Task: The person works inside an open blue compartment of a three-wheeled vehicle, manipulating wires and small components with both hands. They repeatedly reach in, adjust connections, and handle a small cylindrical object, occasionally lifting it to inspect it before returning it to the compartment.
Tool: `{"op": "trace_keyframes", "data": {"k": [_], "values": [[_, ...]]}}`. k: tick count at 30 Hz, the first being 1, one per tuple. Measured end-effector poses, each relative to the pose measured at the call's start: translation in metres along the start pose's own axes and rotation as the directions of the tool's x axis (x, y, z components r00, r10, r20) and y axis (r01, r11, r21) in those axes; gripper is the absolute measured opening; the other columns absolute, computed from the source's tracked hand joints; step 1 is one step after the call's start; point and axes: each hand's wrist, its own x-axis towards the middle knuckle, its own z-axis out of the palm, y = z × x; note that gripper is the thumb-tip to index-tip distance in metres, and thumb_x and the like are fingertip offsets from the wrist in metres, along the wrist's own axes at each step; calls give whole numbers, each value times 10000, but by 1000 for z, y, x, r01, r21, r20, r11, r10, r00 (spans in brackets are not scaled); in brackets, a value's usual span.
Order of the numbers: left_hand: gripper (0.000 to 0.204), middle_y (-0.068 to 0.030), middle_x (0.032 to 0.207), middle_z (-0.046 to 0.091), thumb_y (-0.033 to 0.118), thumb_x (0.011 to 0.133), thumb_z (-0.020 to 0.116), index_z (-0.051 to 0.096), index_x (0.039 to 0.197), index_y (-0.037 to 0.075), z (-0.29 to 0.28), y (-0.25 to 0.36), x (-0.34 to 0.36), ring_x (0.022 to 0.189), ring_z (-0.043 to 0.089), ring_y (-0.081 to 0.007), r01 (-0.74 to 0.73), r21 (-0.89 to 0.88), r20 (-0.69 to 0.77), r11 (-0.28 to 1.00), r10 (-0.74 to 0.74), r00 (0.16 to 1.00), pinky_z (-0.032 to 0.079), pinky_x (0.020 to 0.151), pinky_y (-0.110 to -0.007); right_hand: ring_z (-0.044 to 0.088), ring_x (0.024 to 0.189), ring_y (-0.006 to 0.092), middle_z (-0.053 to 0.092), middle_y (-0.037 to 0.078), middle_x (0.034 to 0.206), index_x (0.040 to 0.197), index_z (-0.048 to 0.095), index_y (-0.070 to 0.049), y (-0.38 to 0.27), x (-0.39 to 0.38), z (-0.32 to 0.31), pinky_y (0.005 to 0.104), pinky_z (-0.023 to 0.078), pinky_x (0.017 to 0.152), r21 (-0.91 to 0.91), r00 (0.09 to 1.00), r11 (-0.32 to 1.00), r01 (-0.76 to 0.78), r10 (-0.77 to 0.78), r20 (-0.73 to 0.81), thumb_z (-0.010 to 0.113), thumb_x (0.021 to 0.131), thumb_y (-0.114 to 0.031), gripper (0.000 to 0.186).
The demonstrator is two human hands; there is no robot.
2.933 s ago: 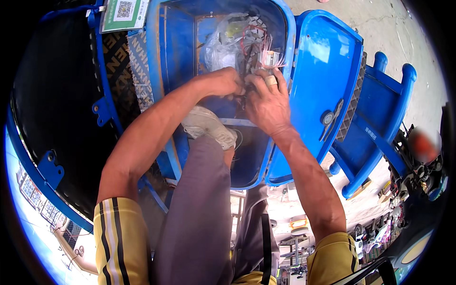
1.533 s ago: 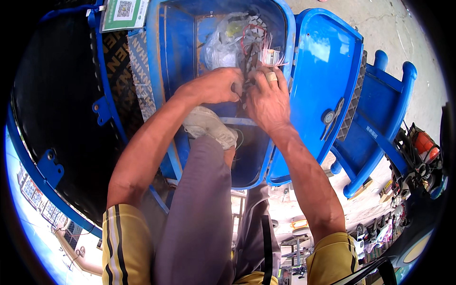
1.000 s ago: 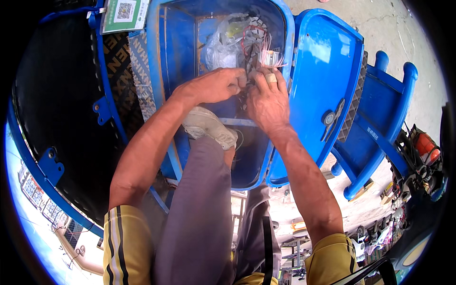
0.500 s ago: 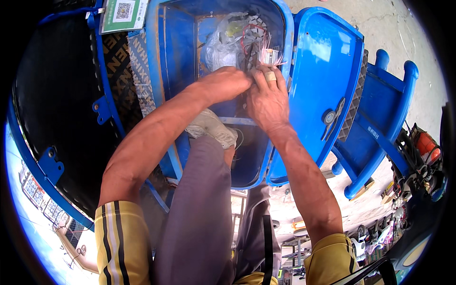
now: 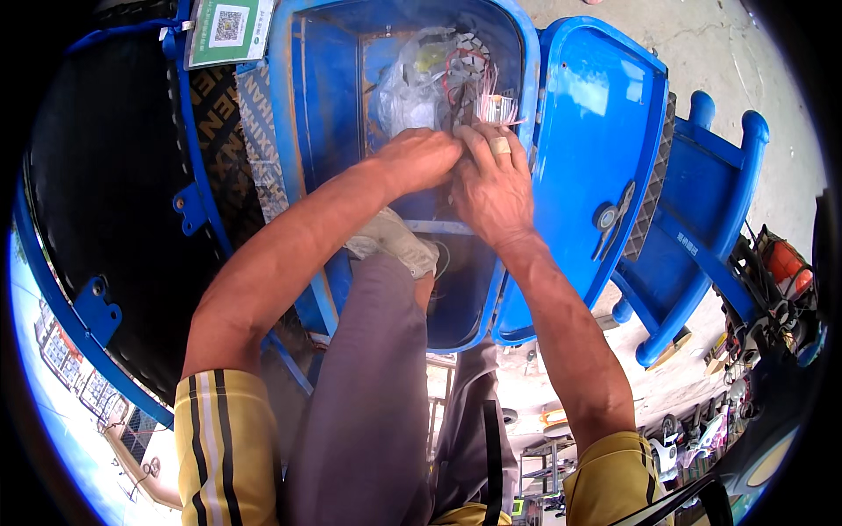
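An open blue storage box (image 5: 303, 105) holds a crumpled clear plastic bag (image 5: 399, 96), tangled wires (image 5: 456, 74) and a silvery finned part (image 5: 496, 109) with pale wire ends. My left hand (image 5: 421, 158) is closed, its fingertips meeting my right hand's fingers over the dark wiring; what it grips is hidden. My right hand (image 5: 491, 188), with tape round one finger, has bent fingers just below the finned part, holding something I cannot make out. My beige shoe (image 5: 395, 241) rests inside the box beneath my left forearm.
Right of the box, its blue lid (image 5: 592, 158) lies swung open beside a blue step frame (image 5: 710, 202). On the left are a black padded seat (image 5: 96, 193) and a green sign (image 5: 228, 31). Dark gear with an orange-red object (image 5: 785, 263) sits at the far right, above parked vehicles.
My left hand has shifted right since a second ago, its fingers now closed against the right hand's. The right hand stays nearly in place.
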Motion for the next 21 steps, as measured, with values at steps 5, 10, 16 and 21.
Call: {"op": "trace_keyframes", "data": {"k": [5,10,16,21], "values": [[367,-247,1239,780,162,929,806,733,1245,-10,-3,-1,-4,1216,730,-431,10,-133,25,991,-7,1000,589,1043,-519,539,1457,299,636,78,1457,994,809,16,1,-1,-1,508,353,1317,10,1000,1000,-6,5,20,728,846,-97,203],[385,-233,1246,782,105,931,790,710,1284,-25,6,-23,-7,1211,750,-370,-126,-513,-37,849,125,991,583,1039,-475,534,1460,303,625,79,1471,927,805,7,0,0,-4,517,354,1319,16,999,1000,-3,3,40,748,839,-112,159],[445,-197,1245,800,60,918,772,730,1352,-28,17,-41,0,1212,746,-294,-58,-763,-26,643,59,998,572,1054,-422,530,1463,306,620,89,1469,967,807,24,1,-1,-1,520,354,1319,10,1000,1000,13,-13,12,752,840,-102,188],[474,-197,1276,794,45,948,733,724,1417,-22,15,-44,-1,1220,738,-266,-20,-808,-10,589,19,1000,574,1049,-395,532,1459,307,622,84,1462,976,807,30,1,-2,-2,521,354,1318,-2,999,1000,6,-6,31,752,835,-101,200]]}}
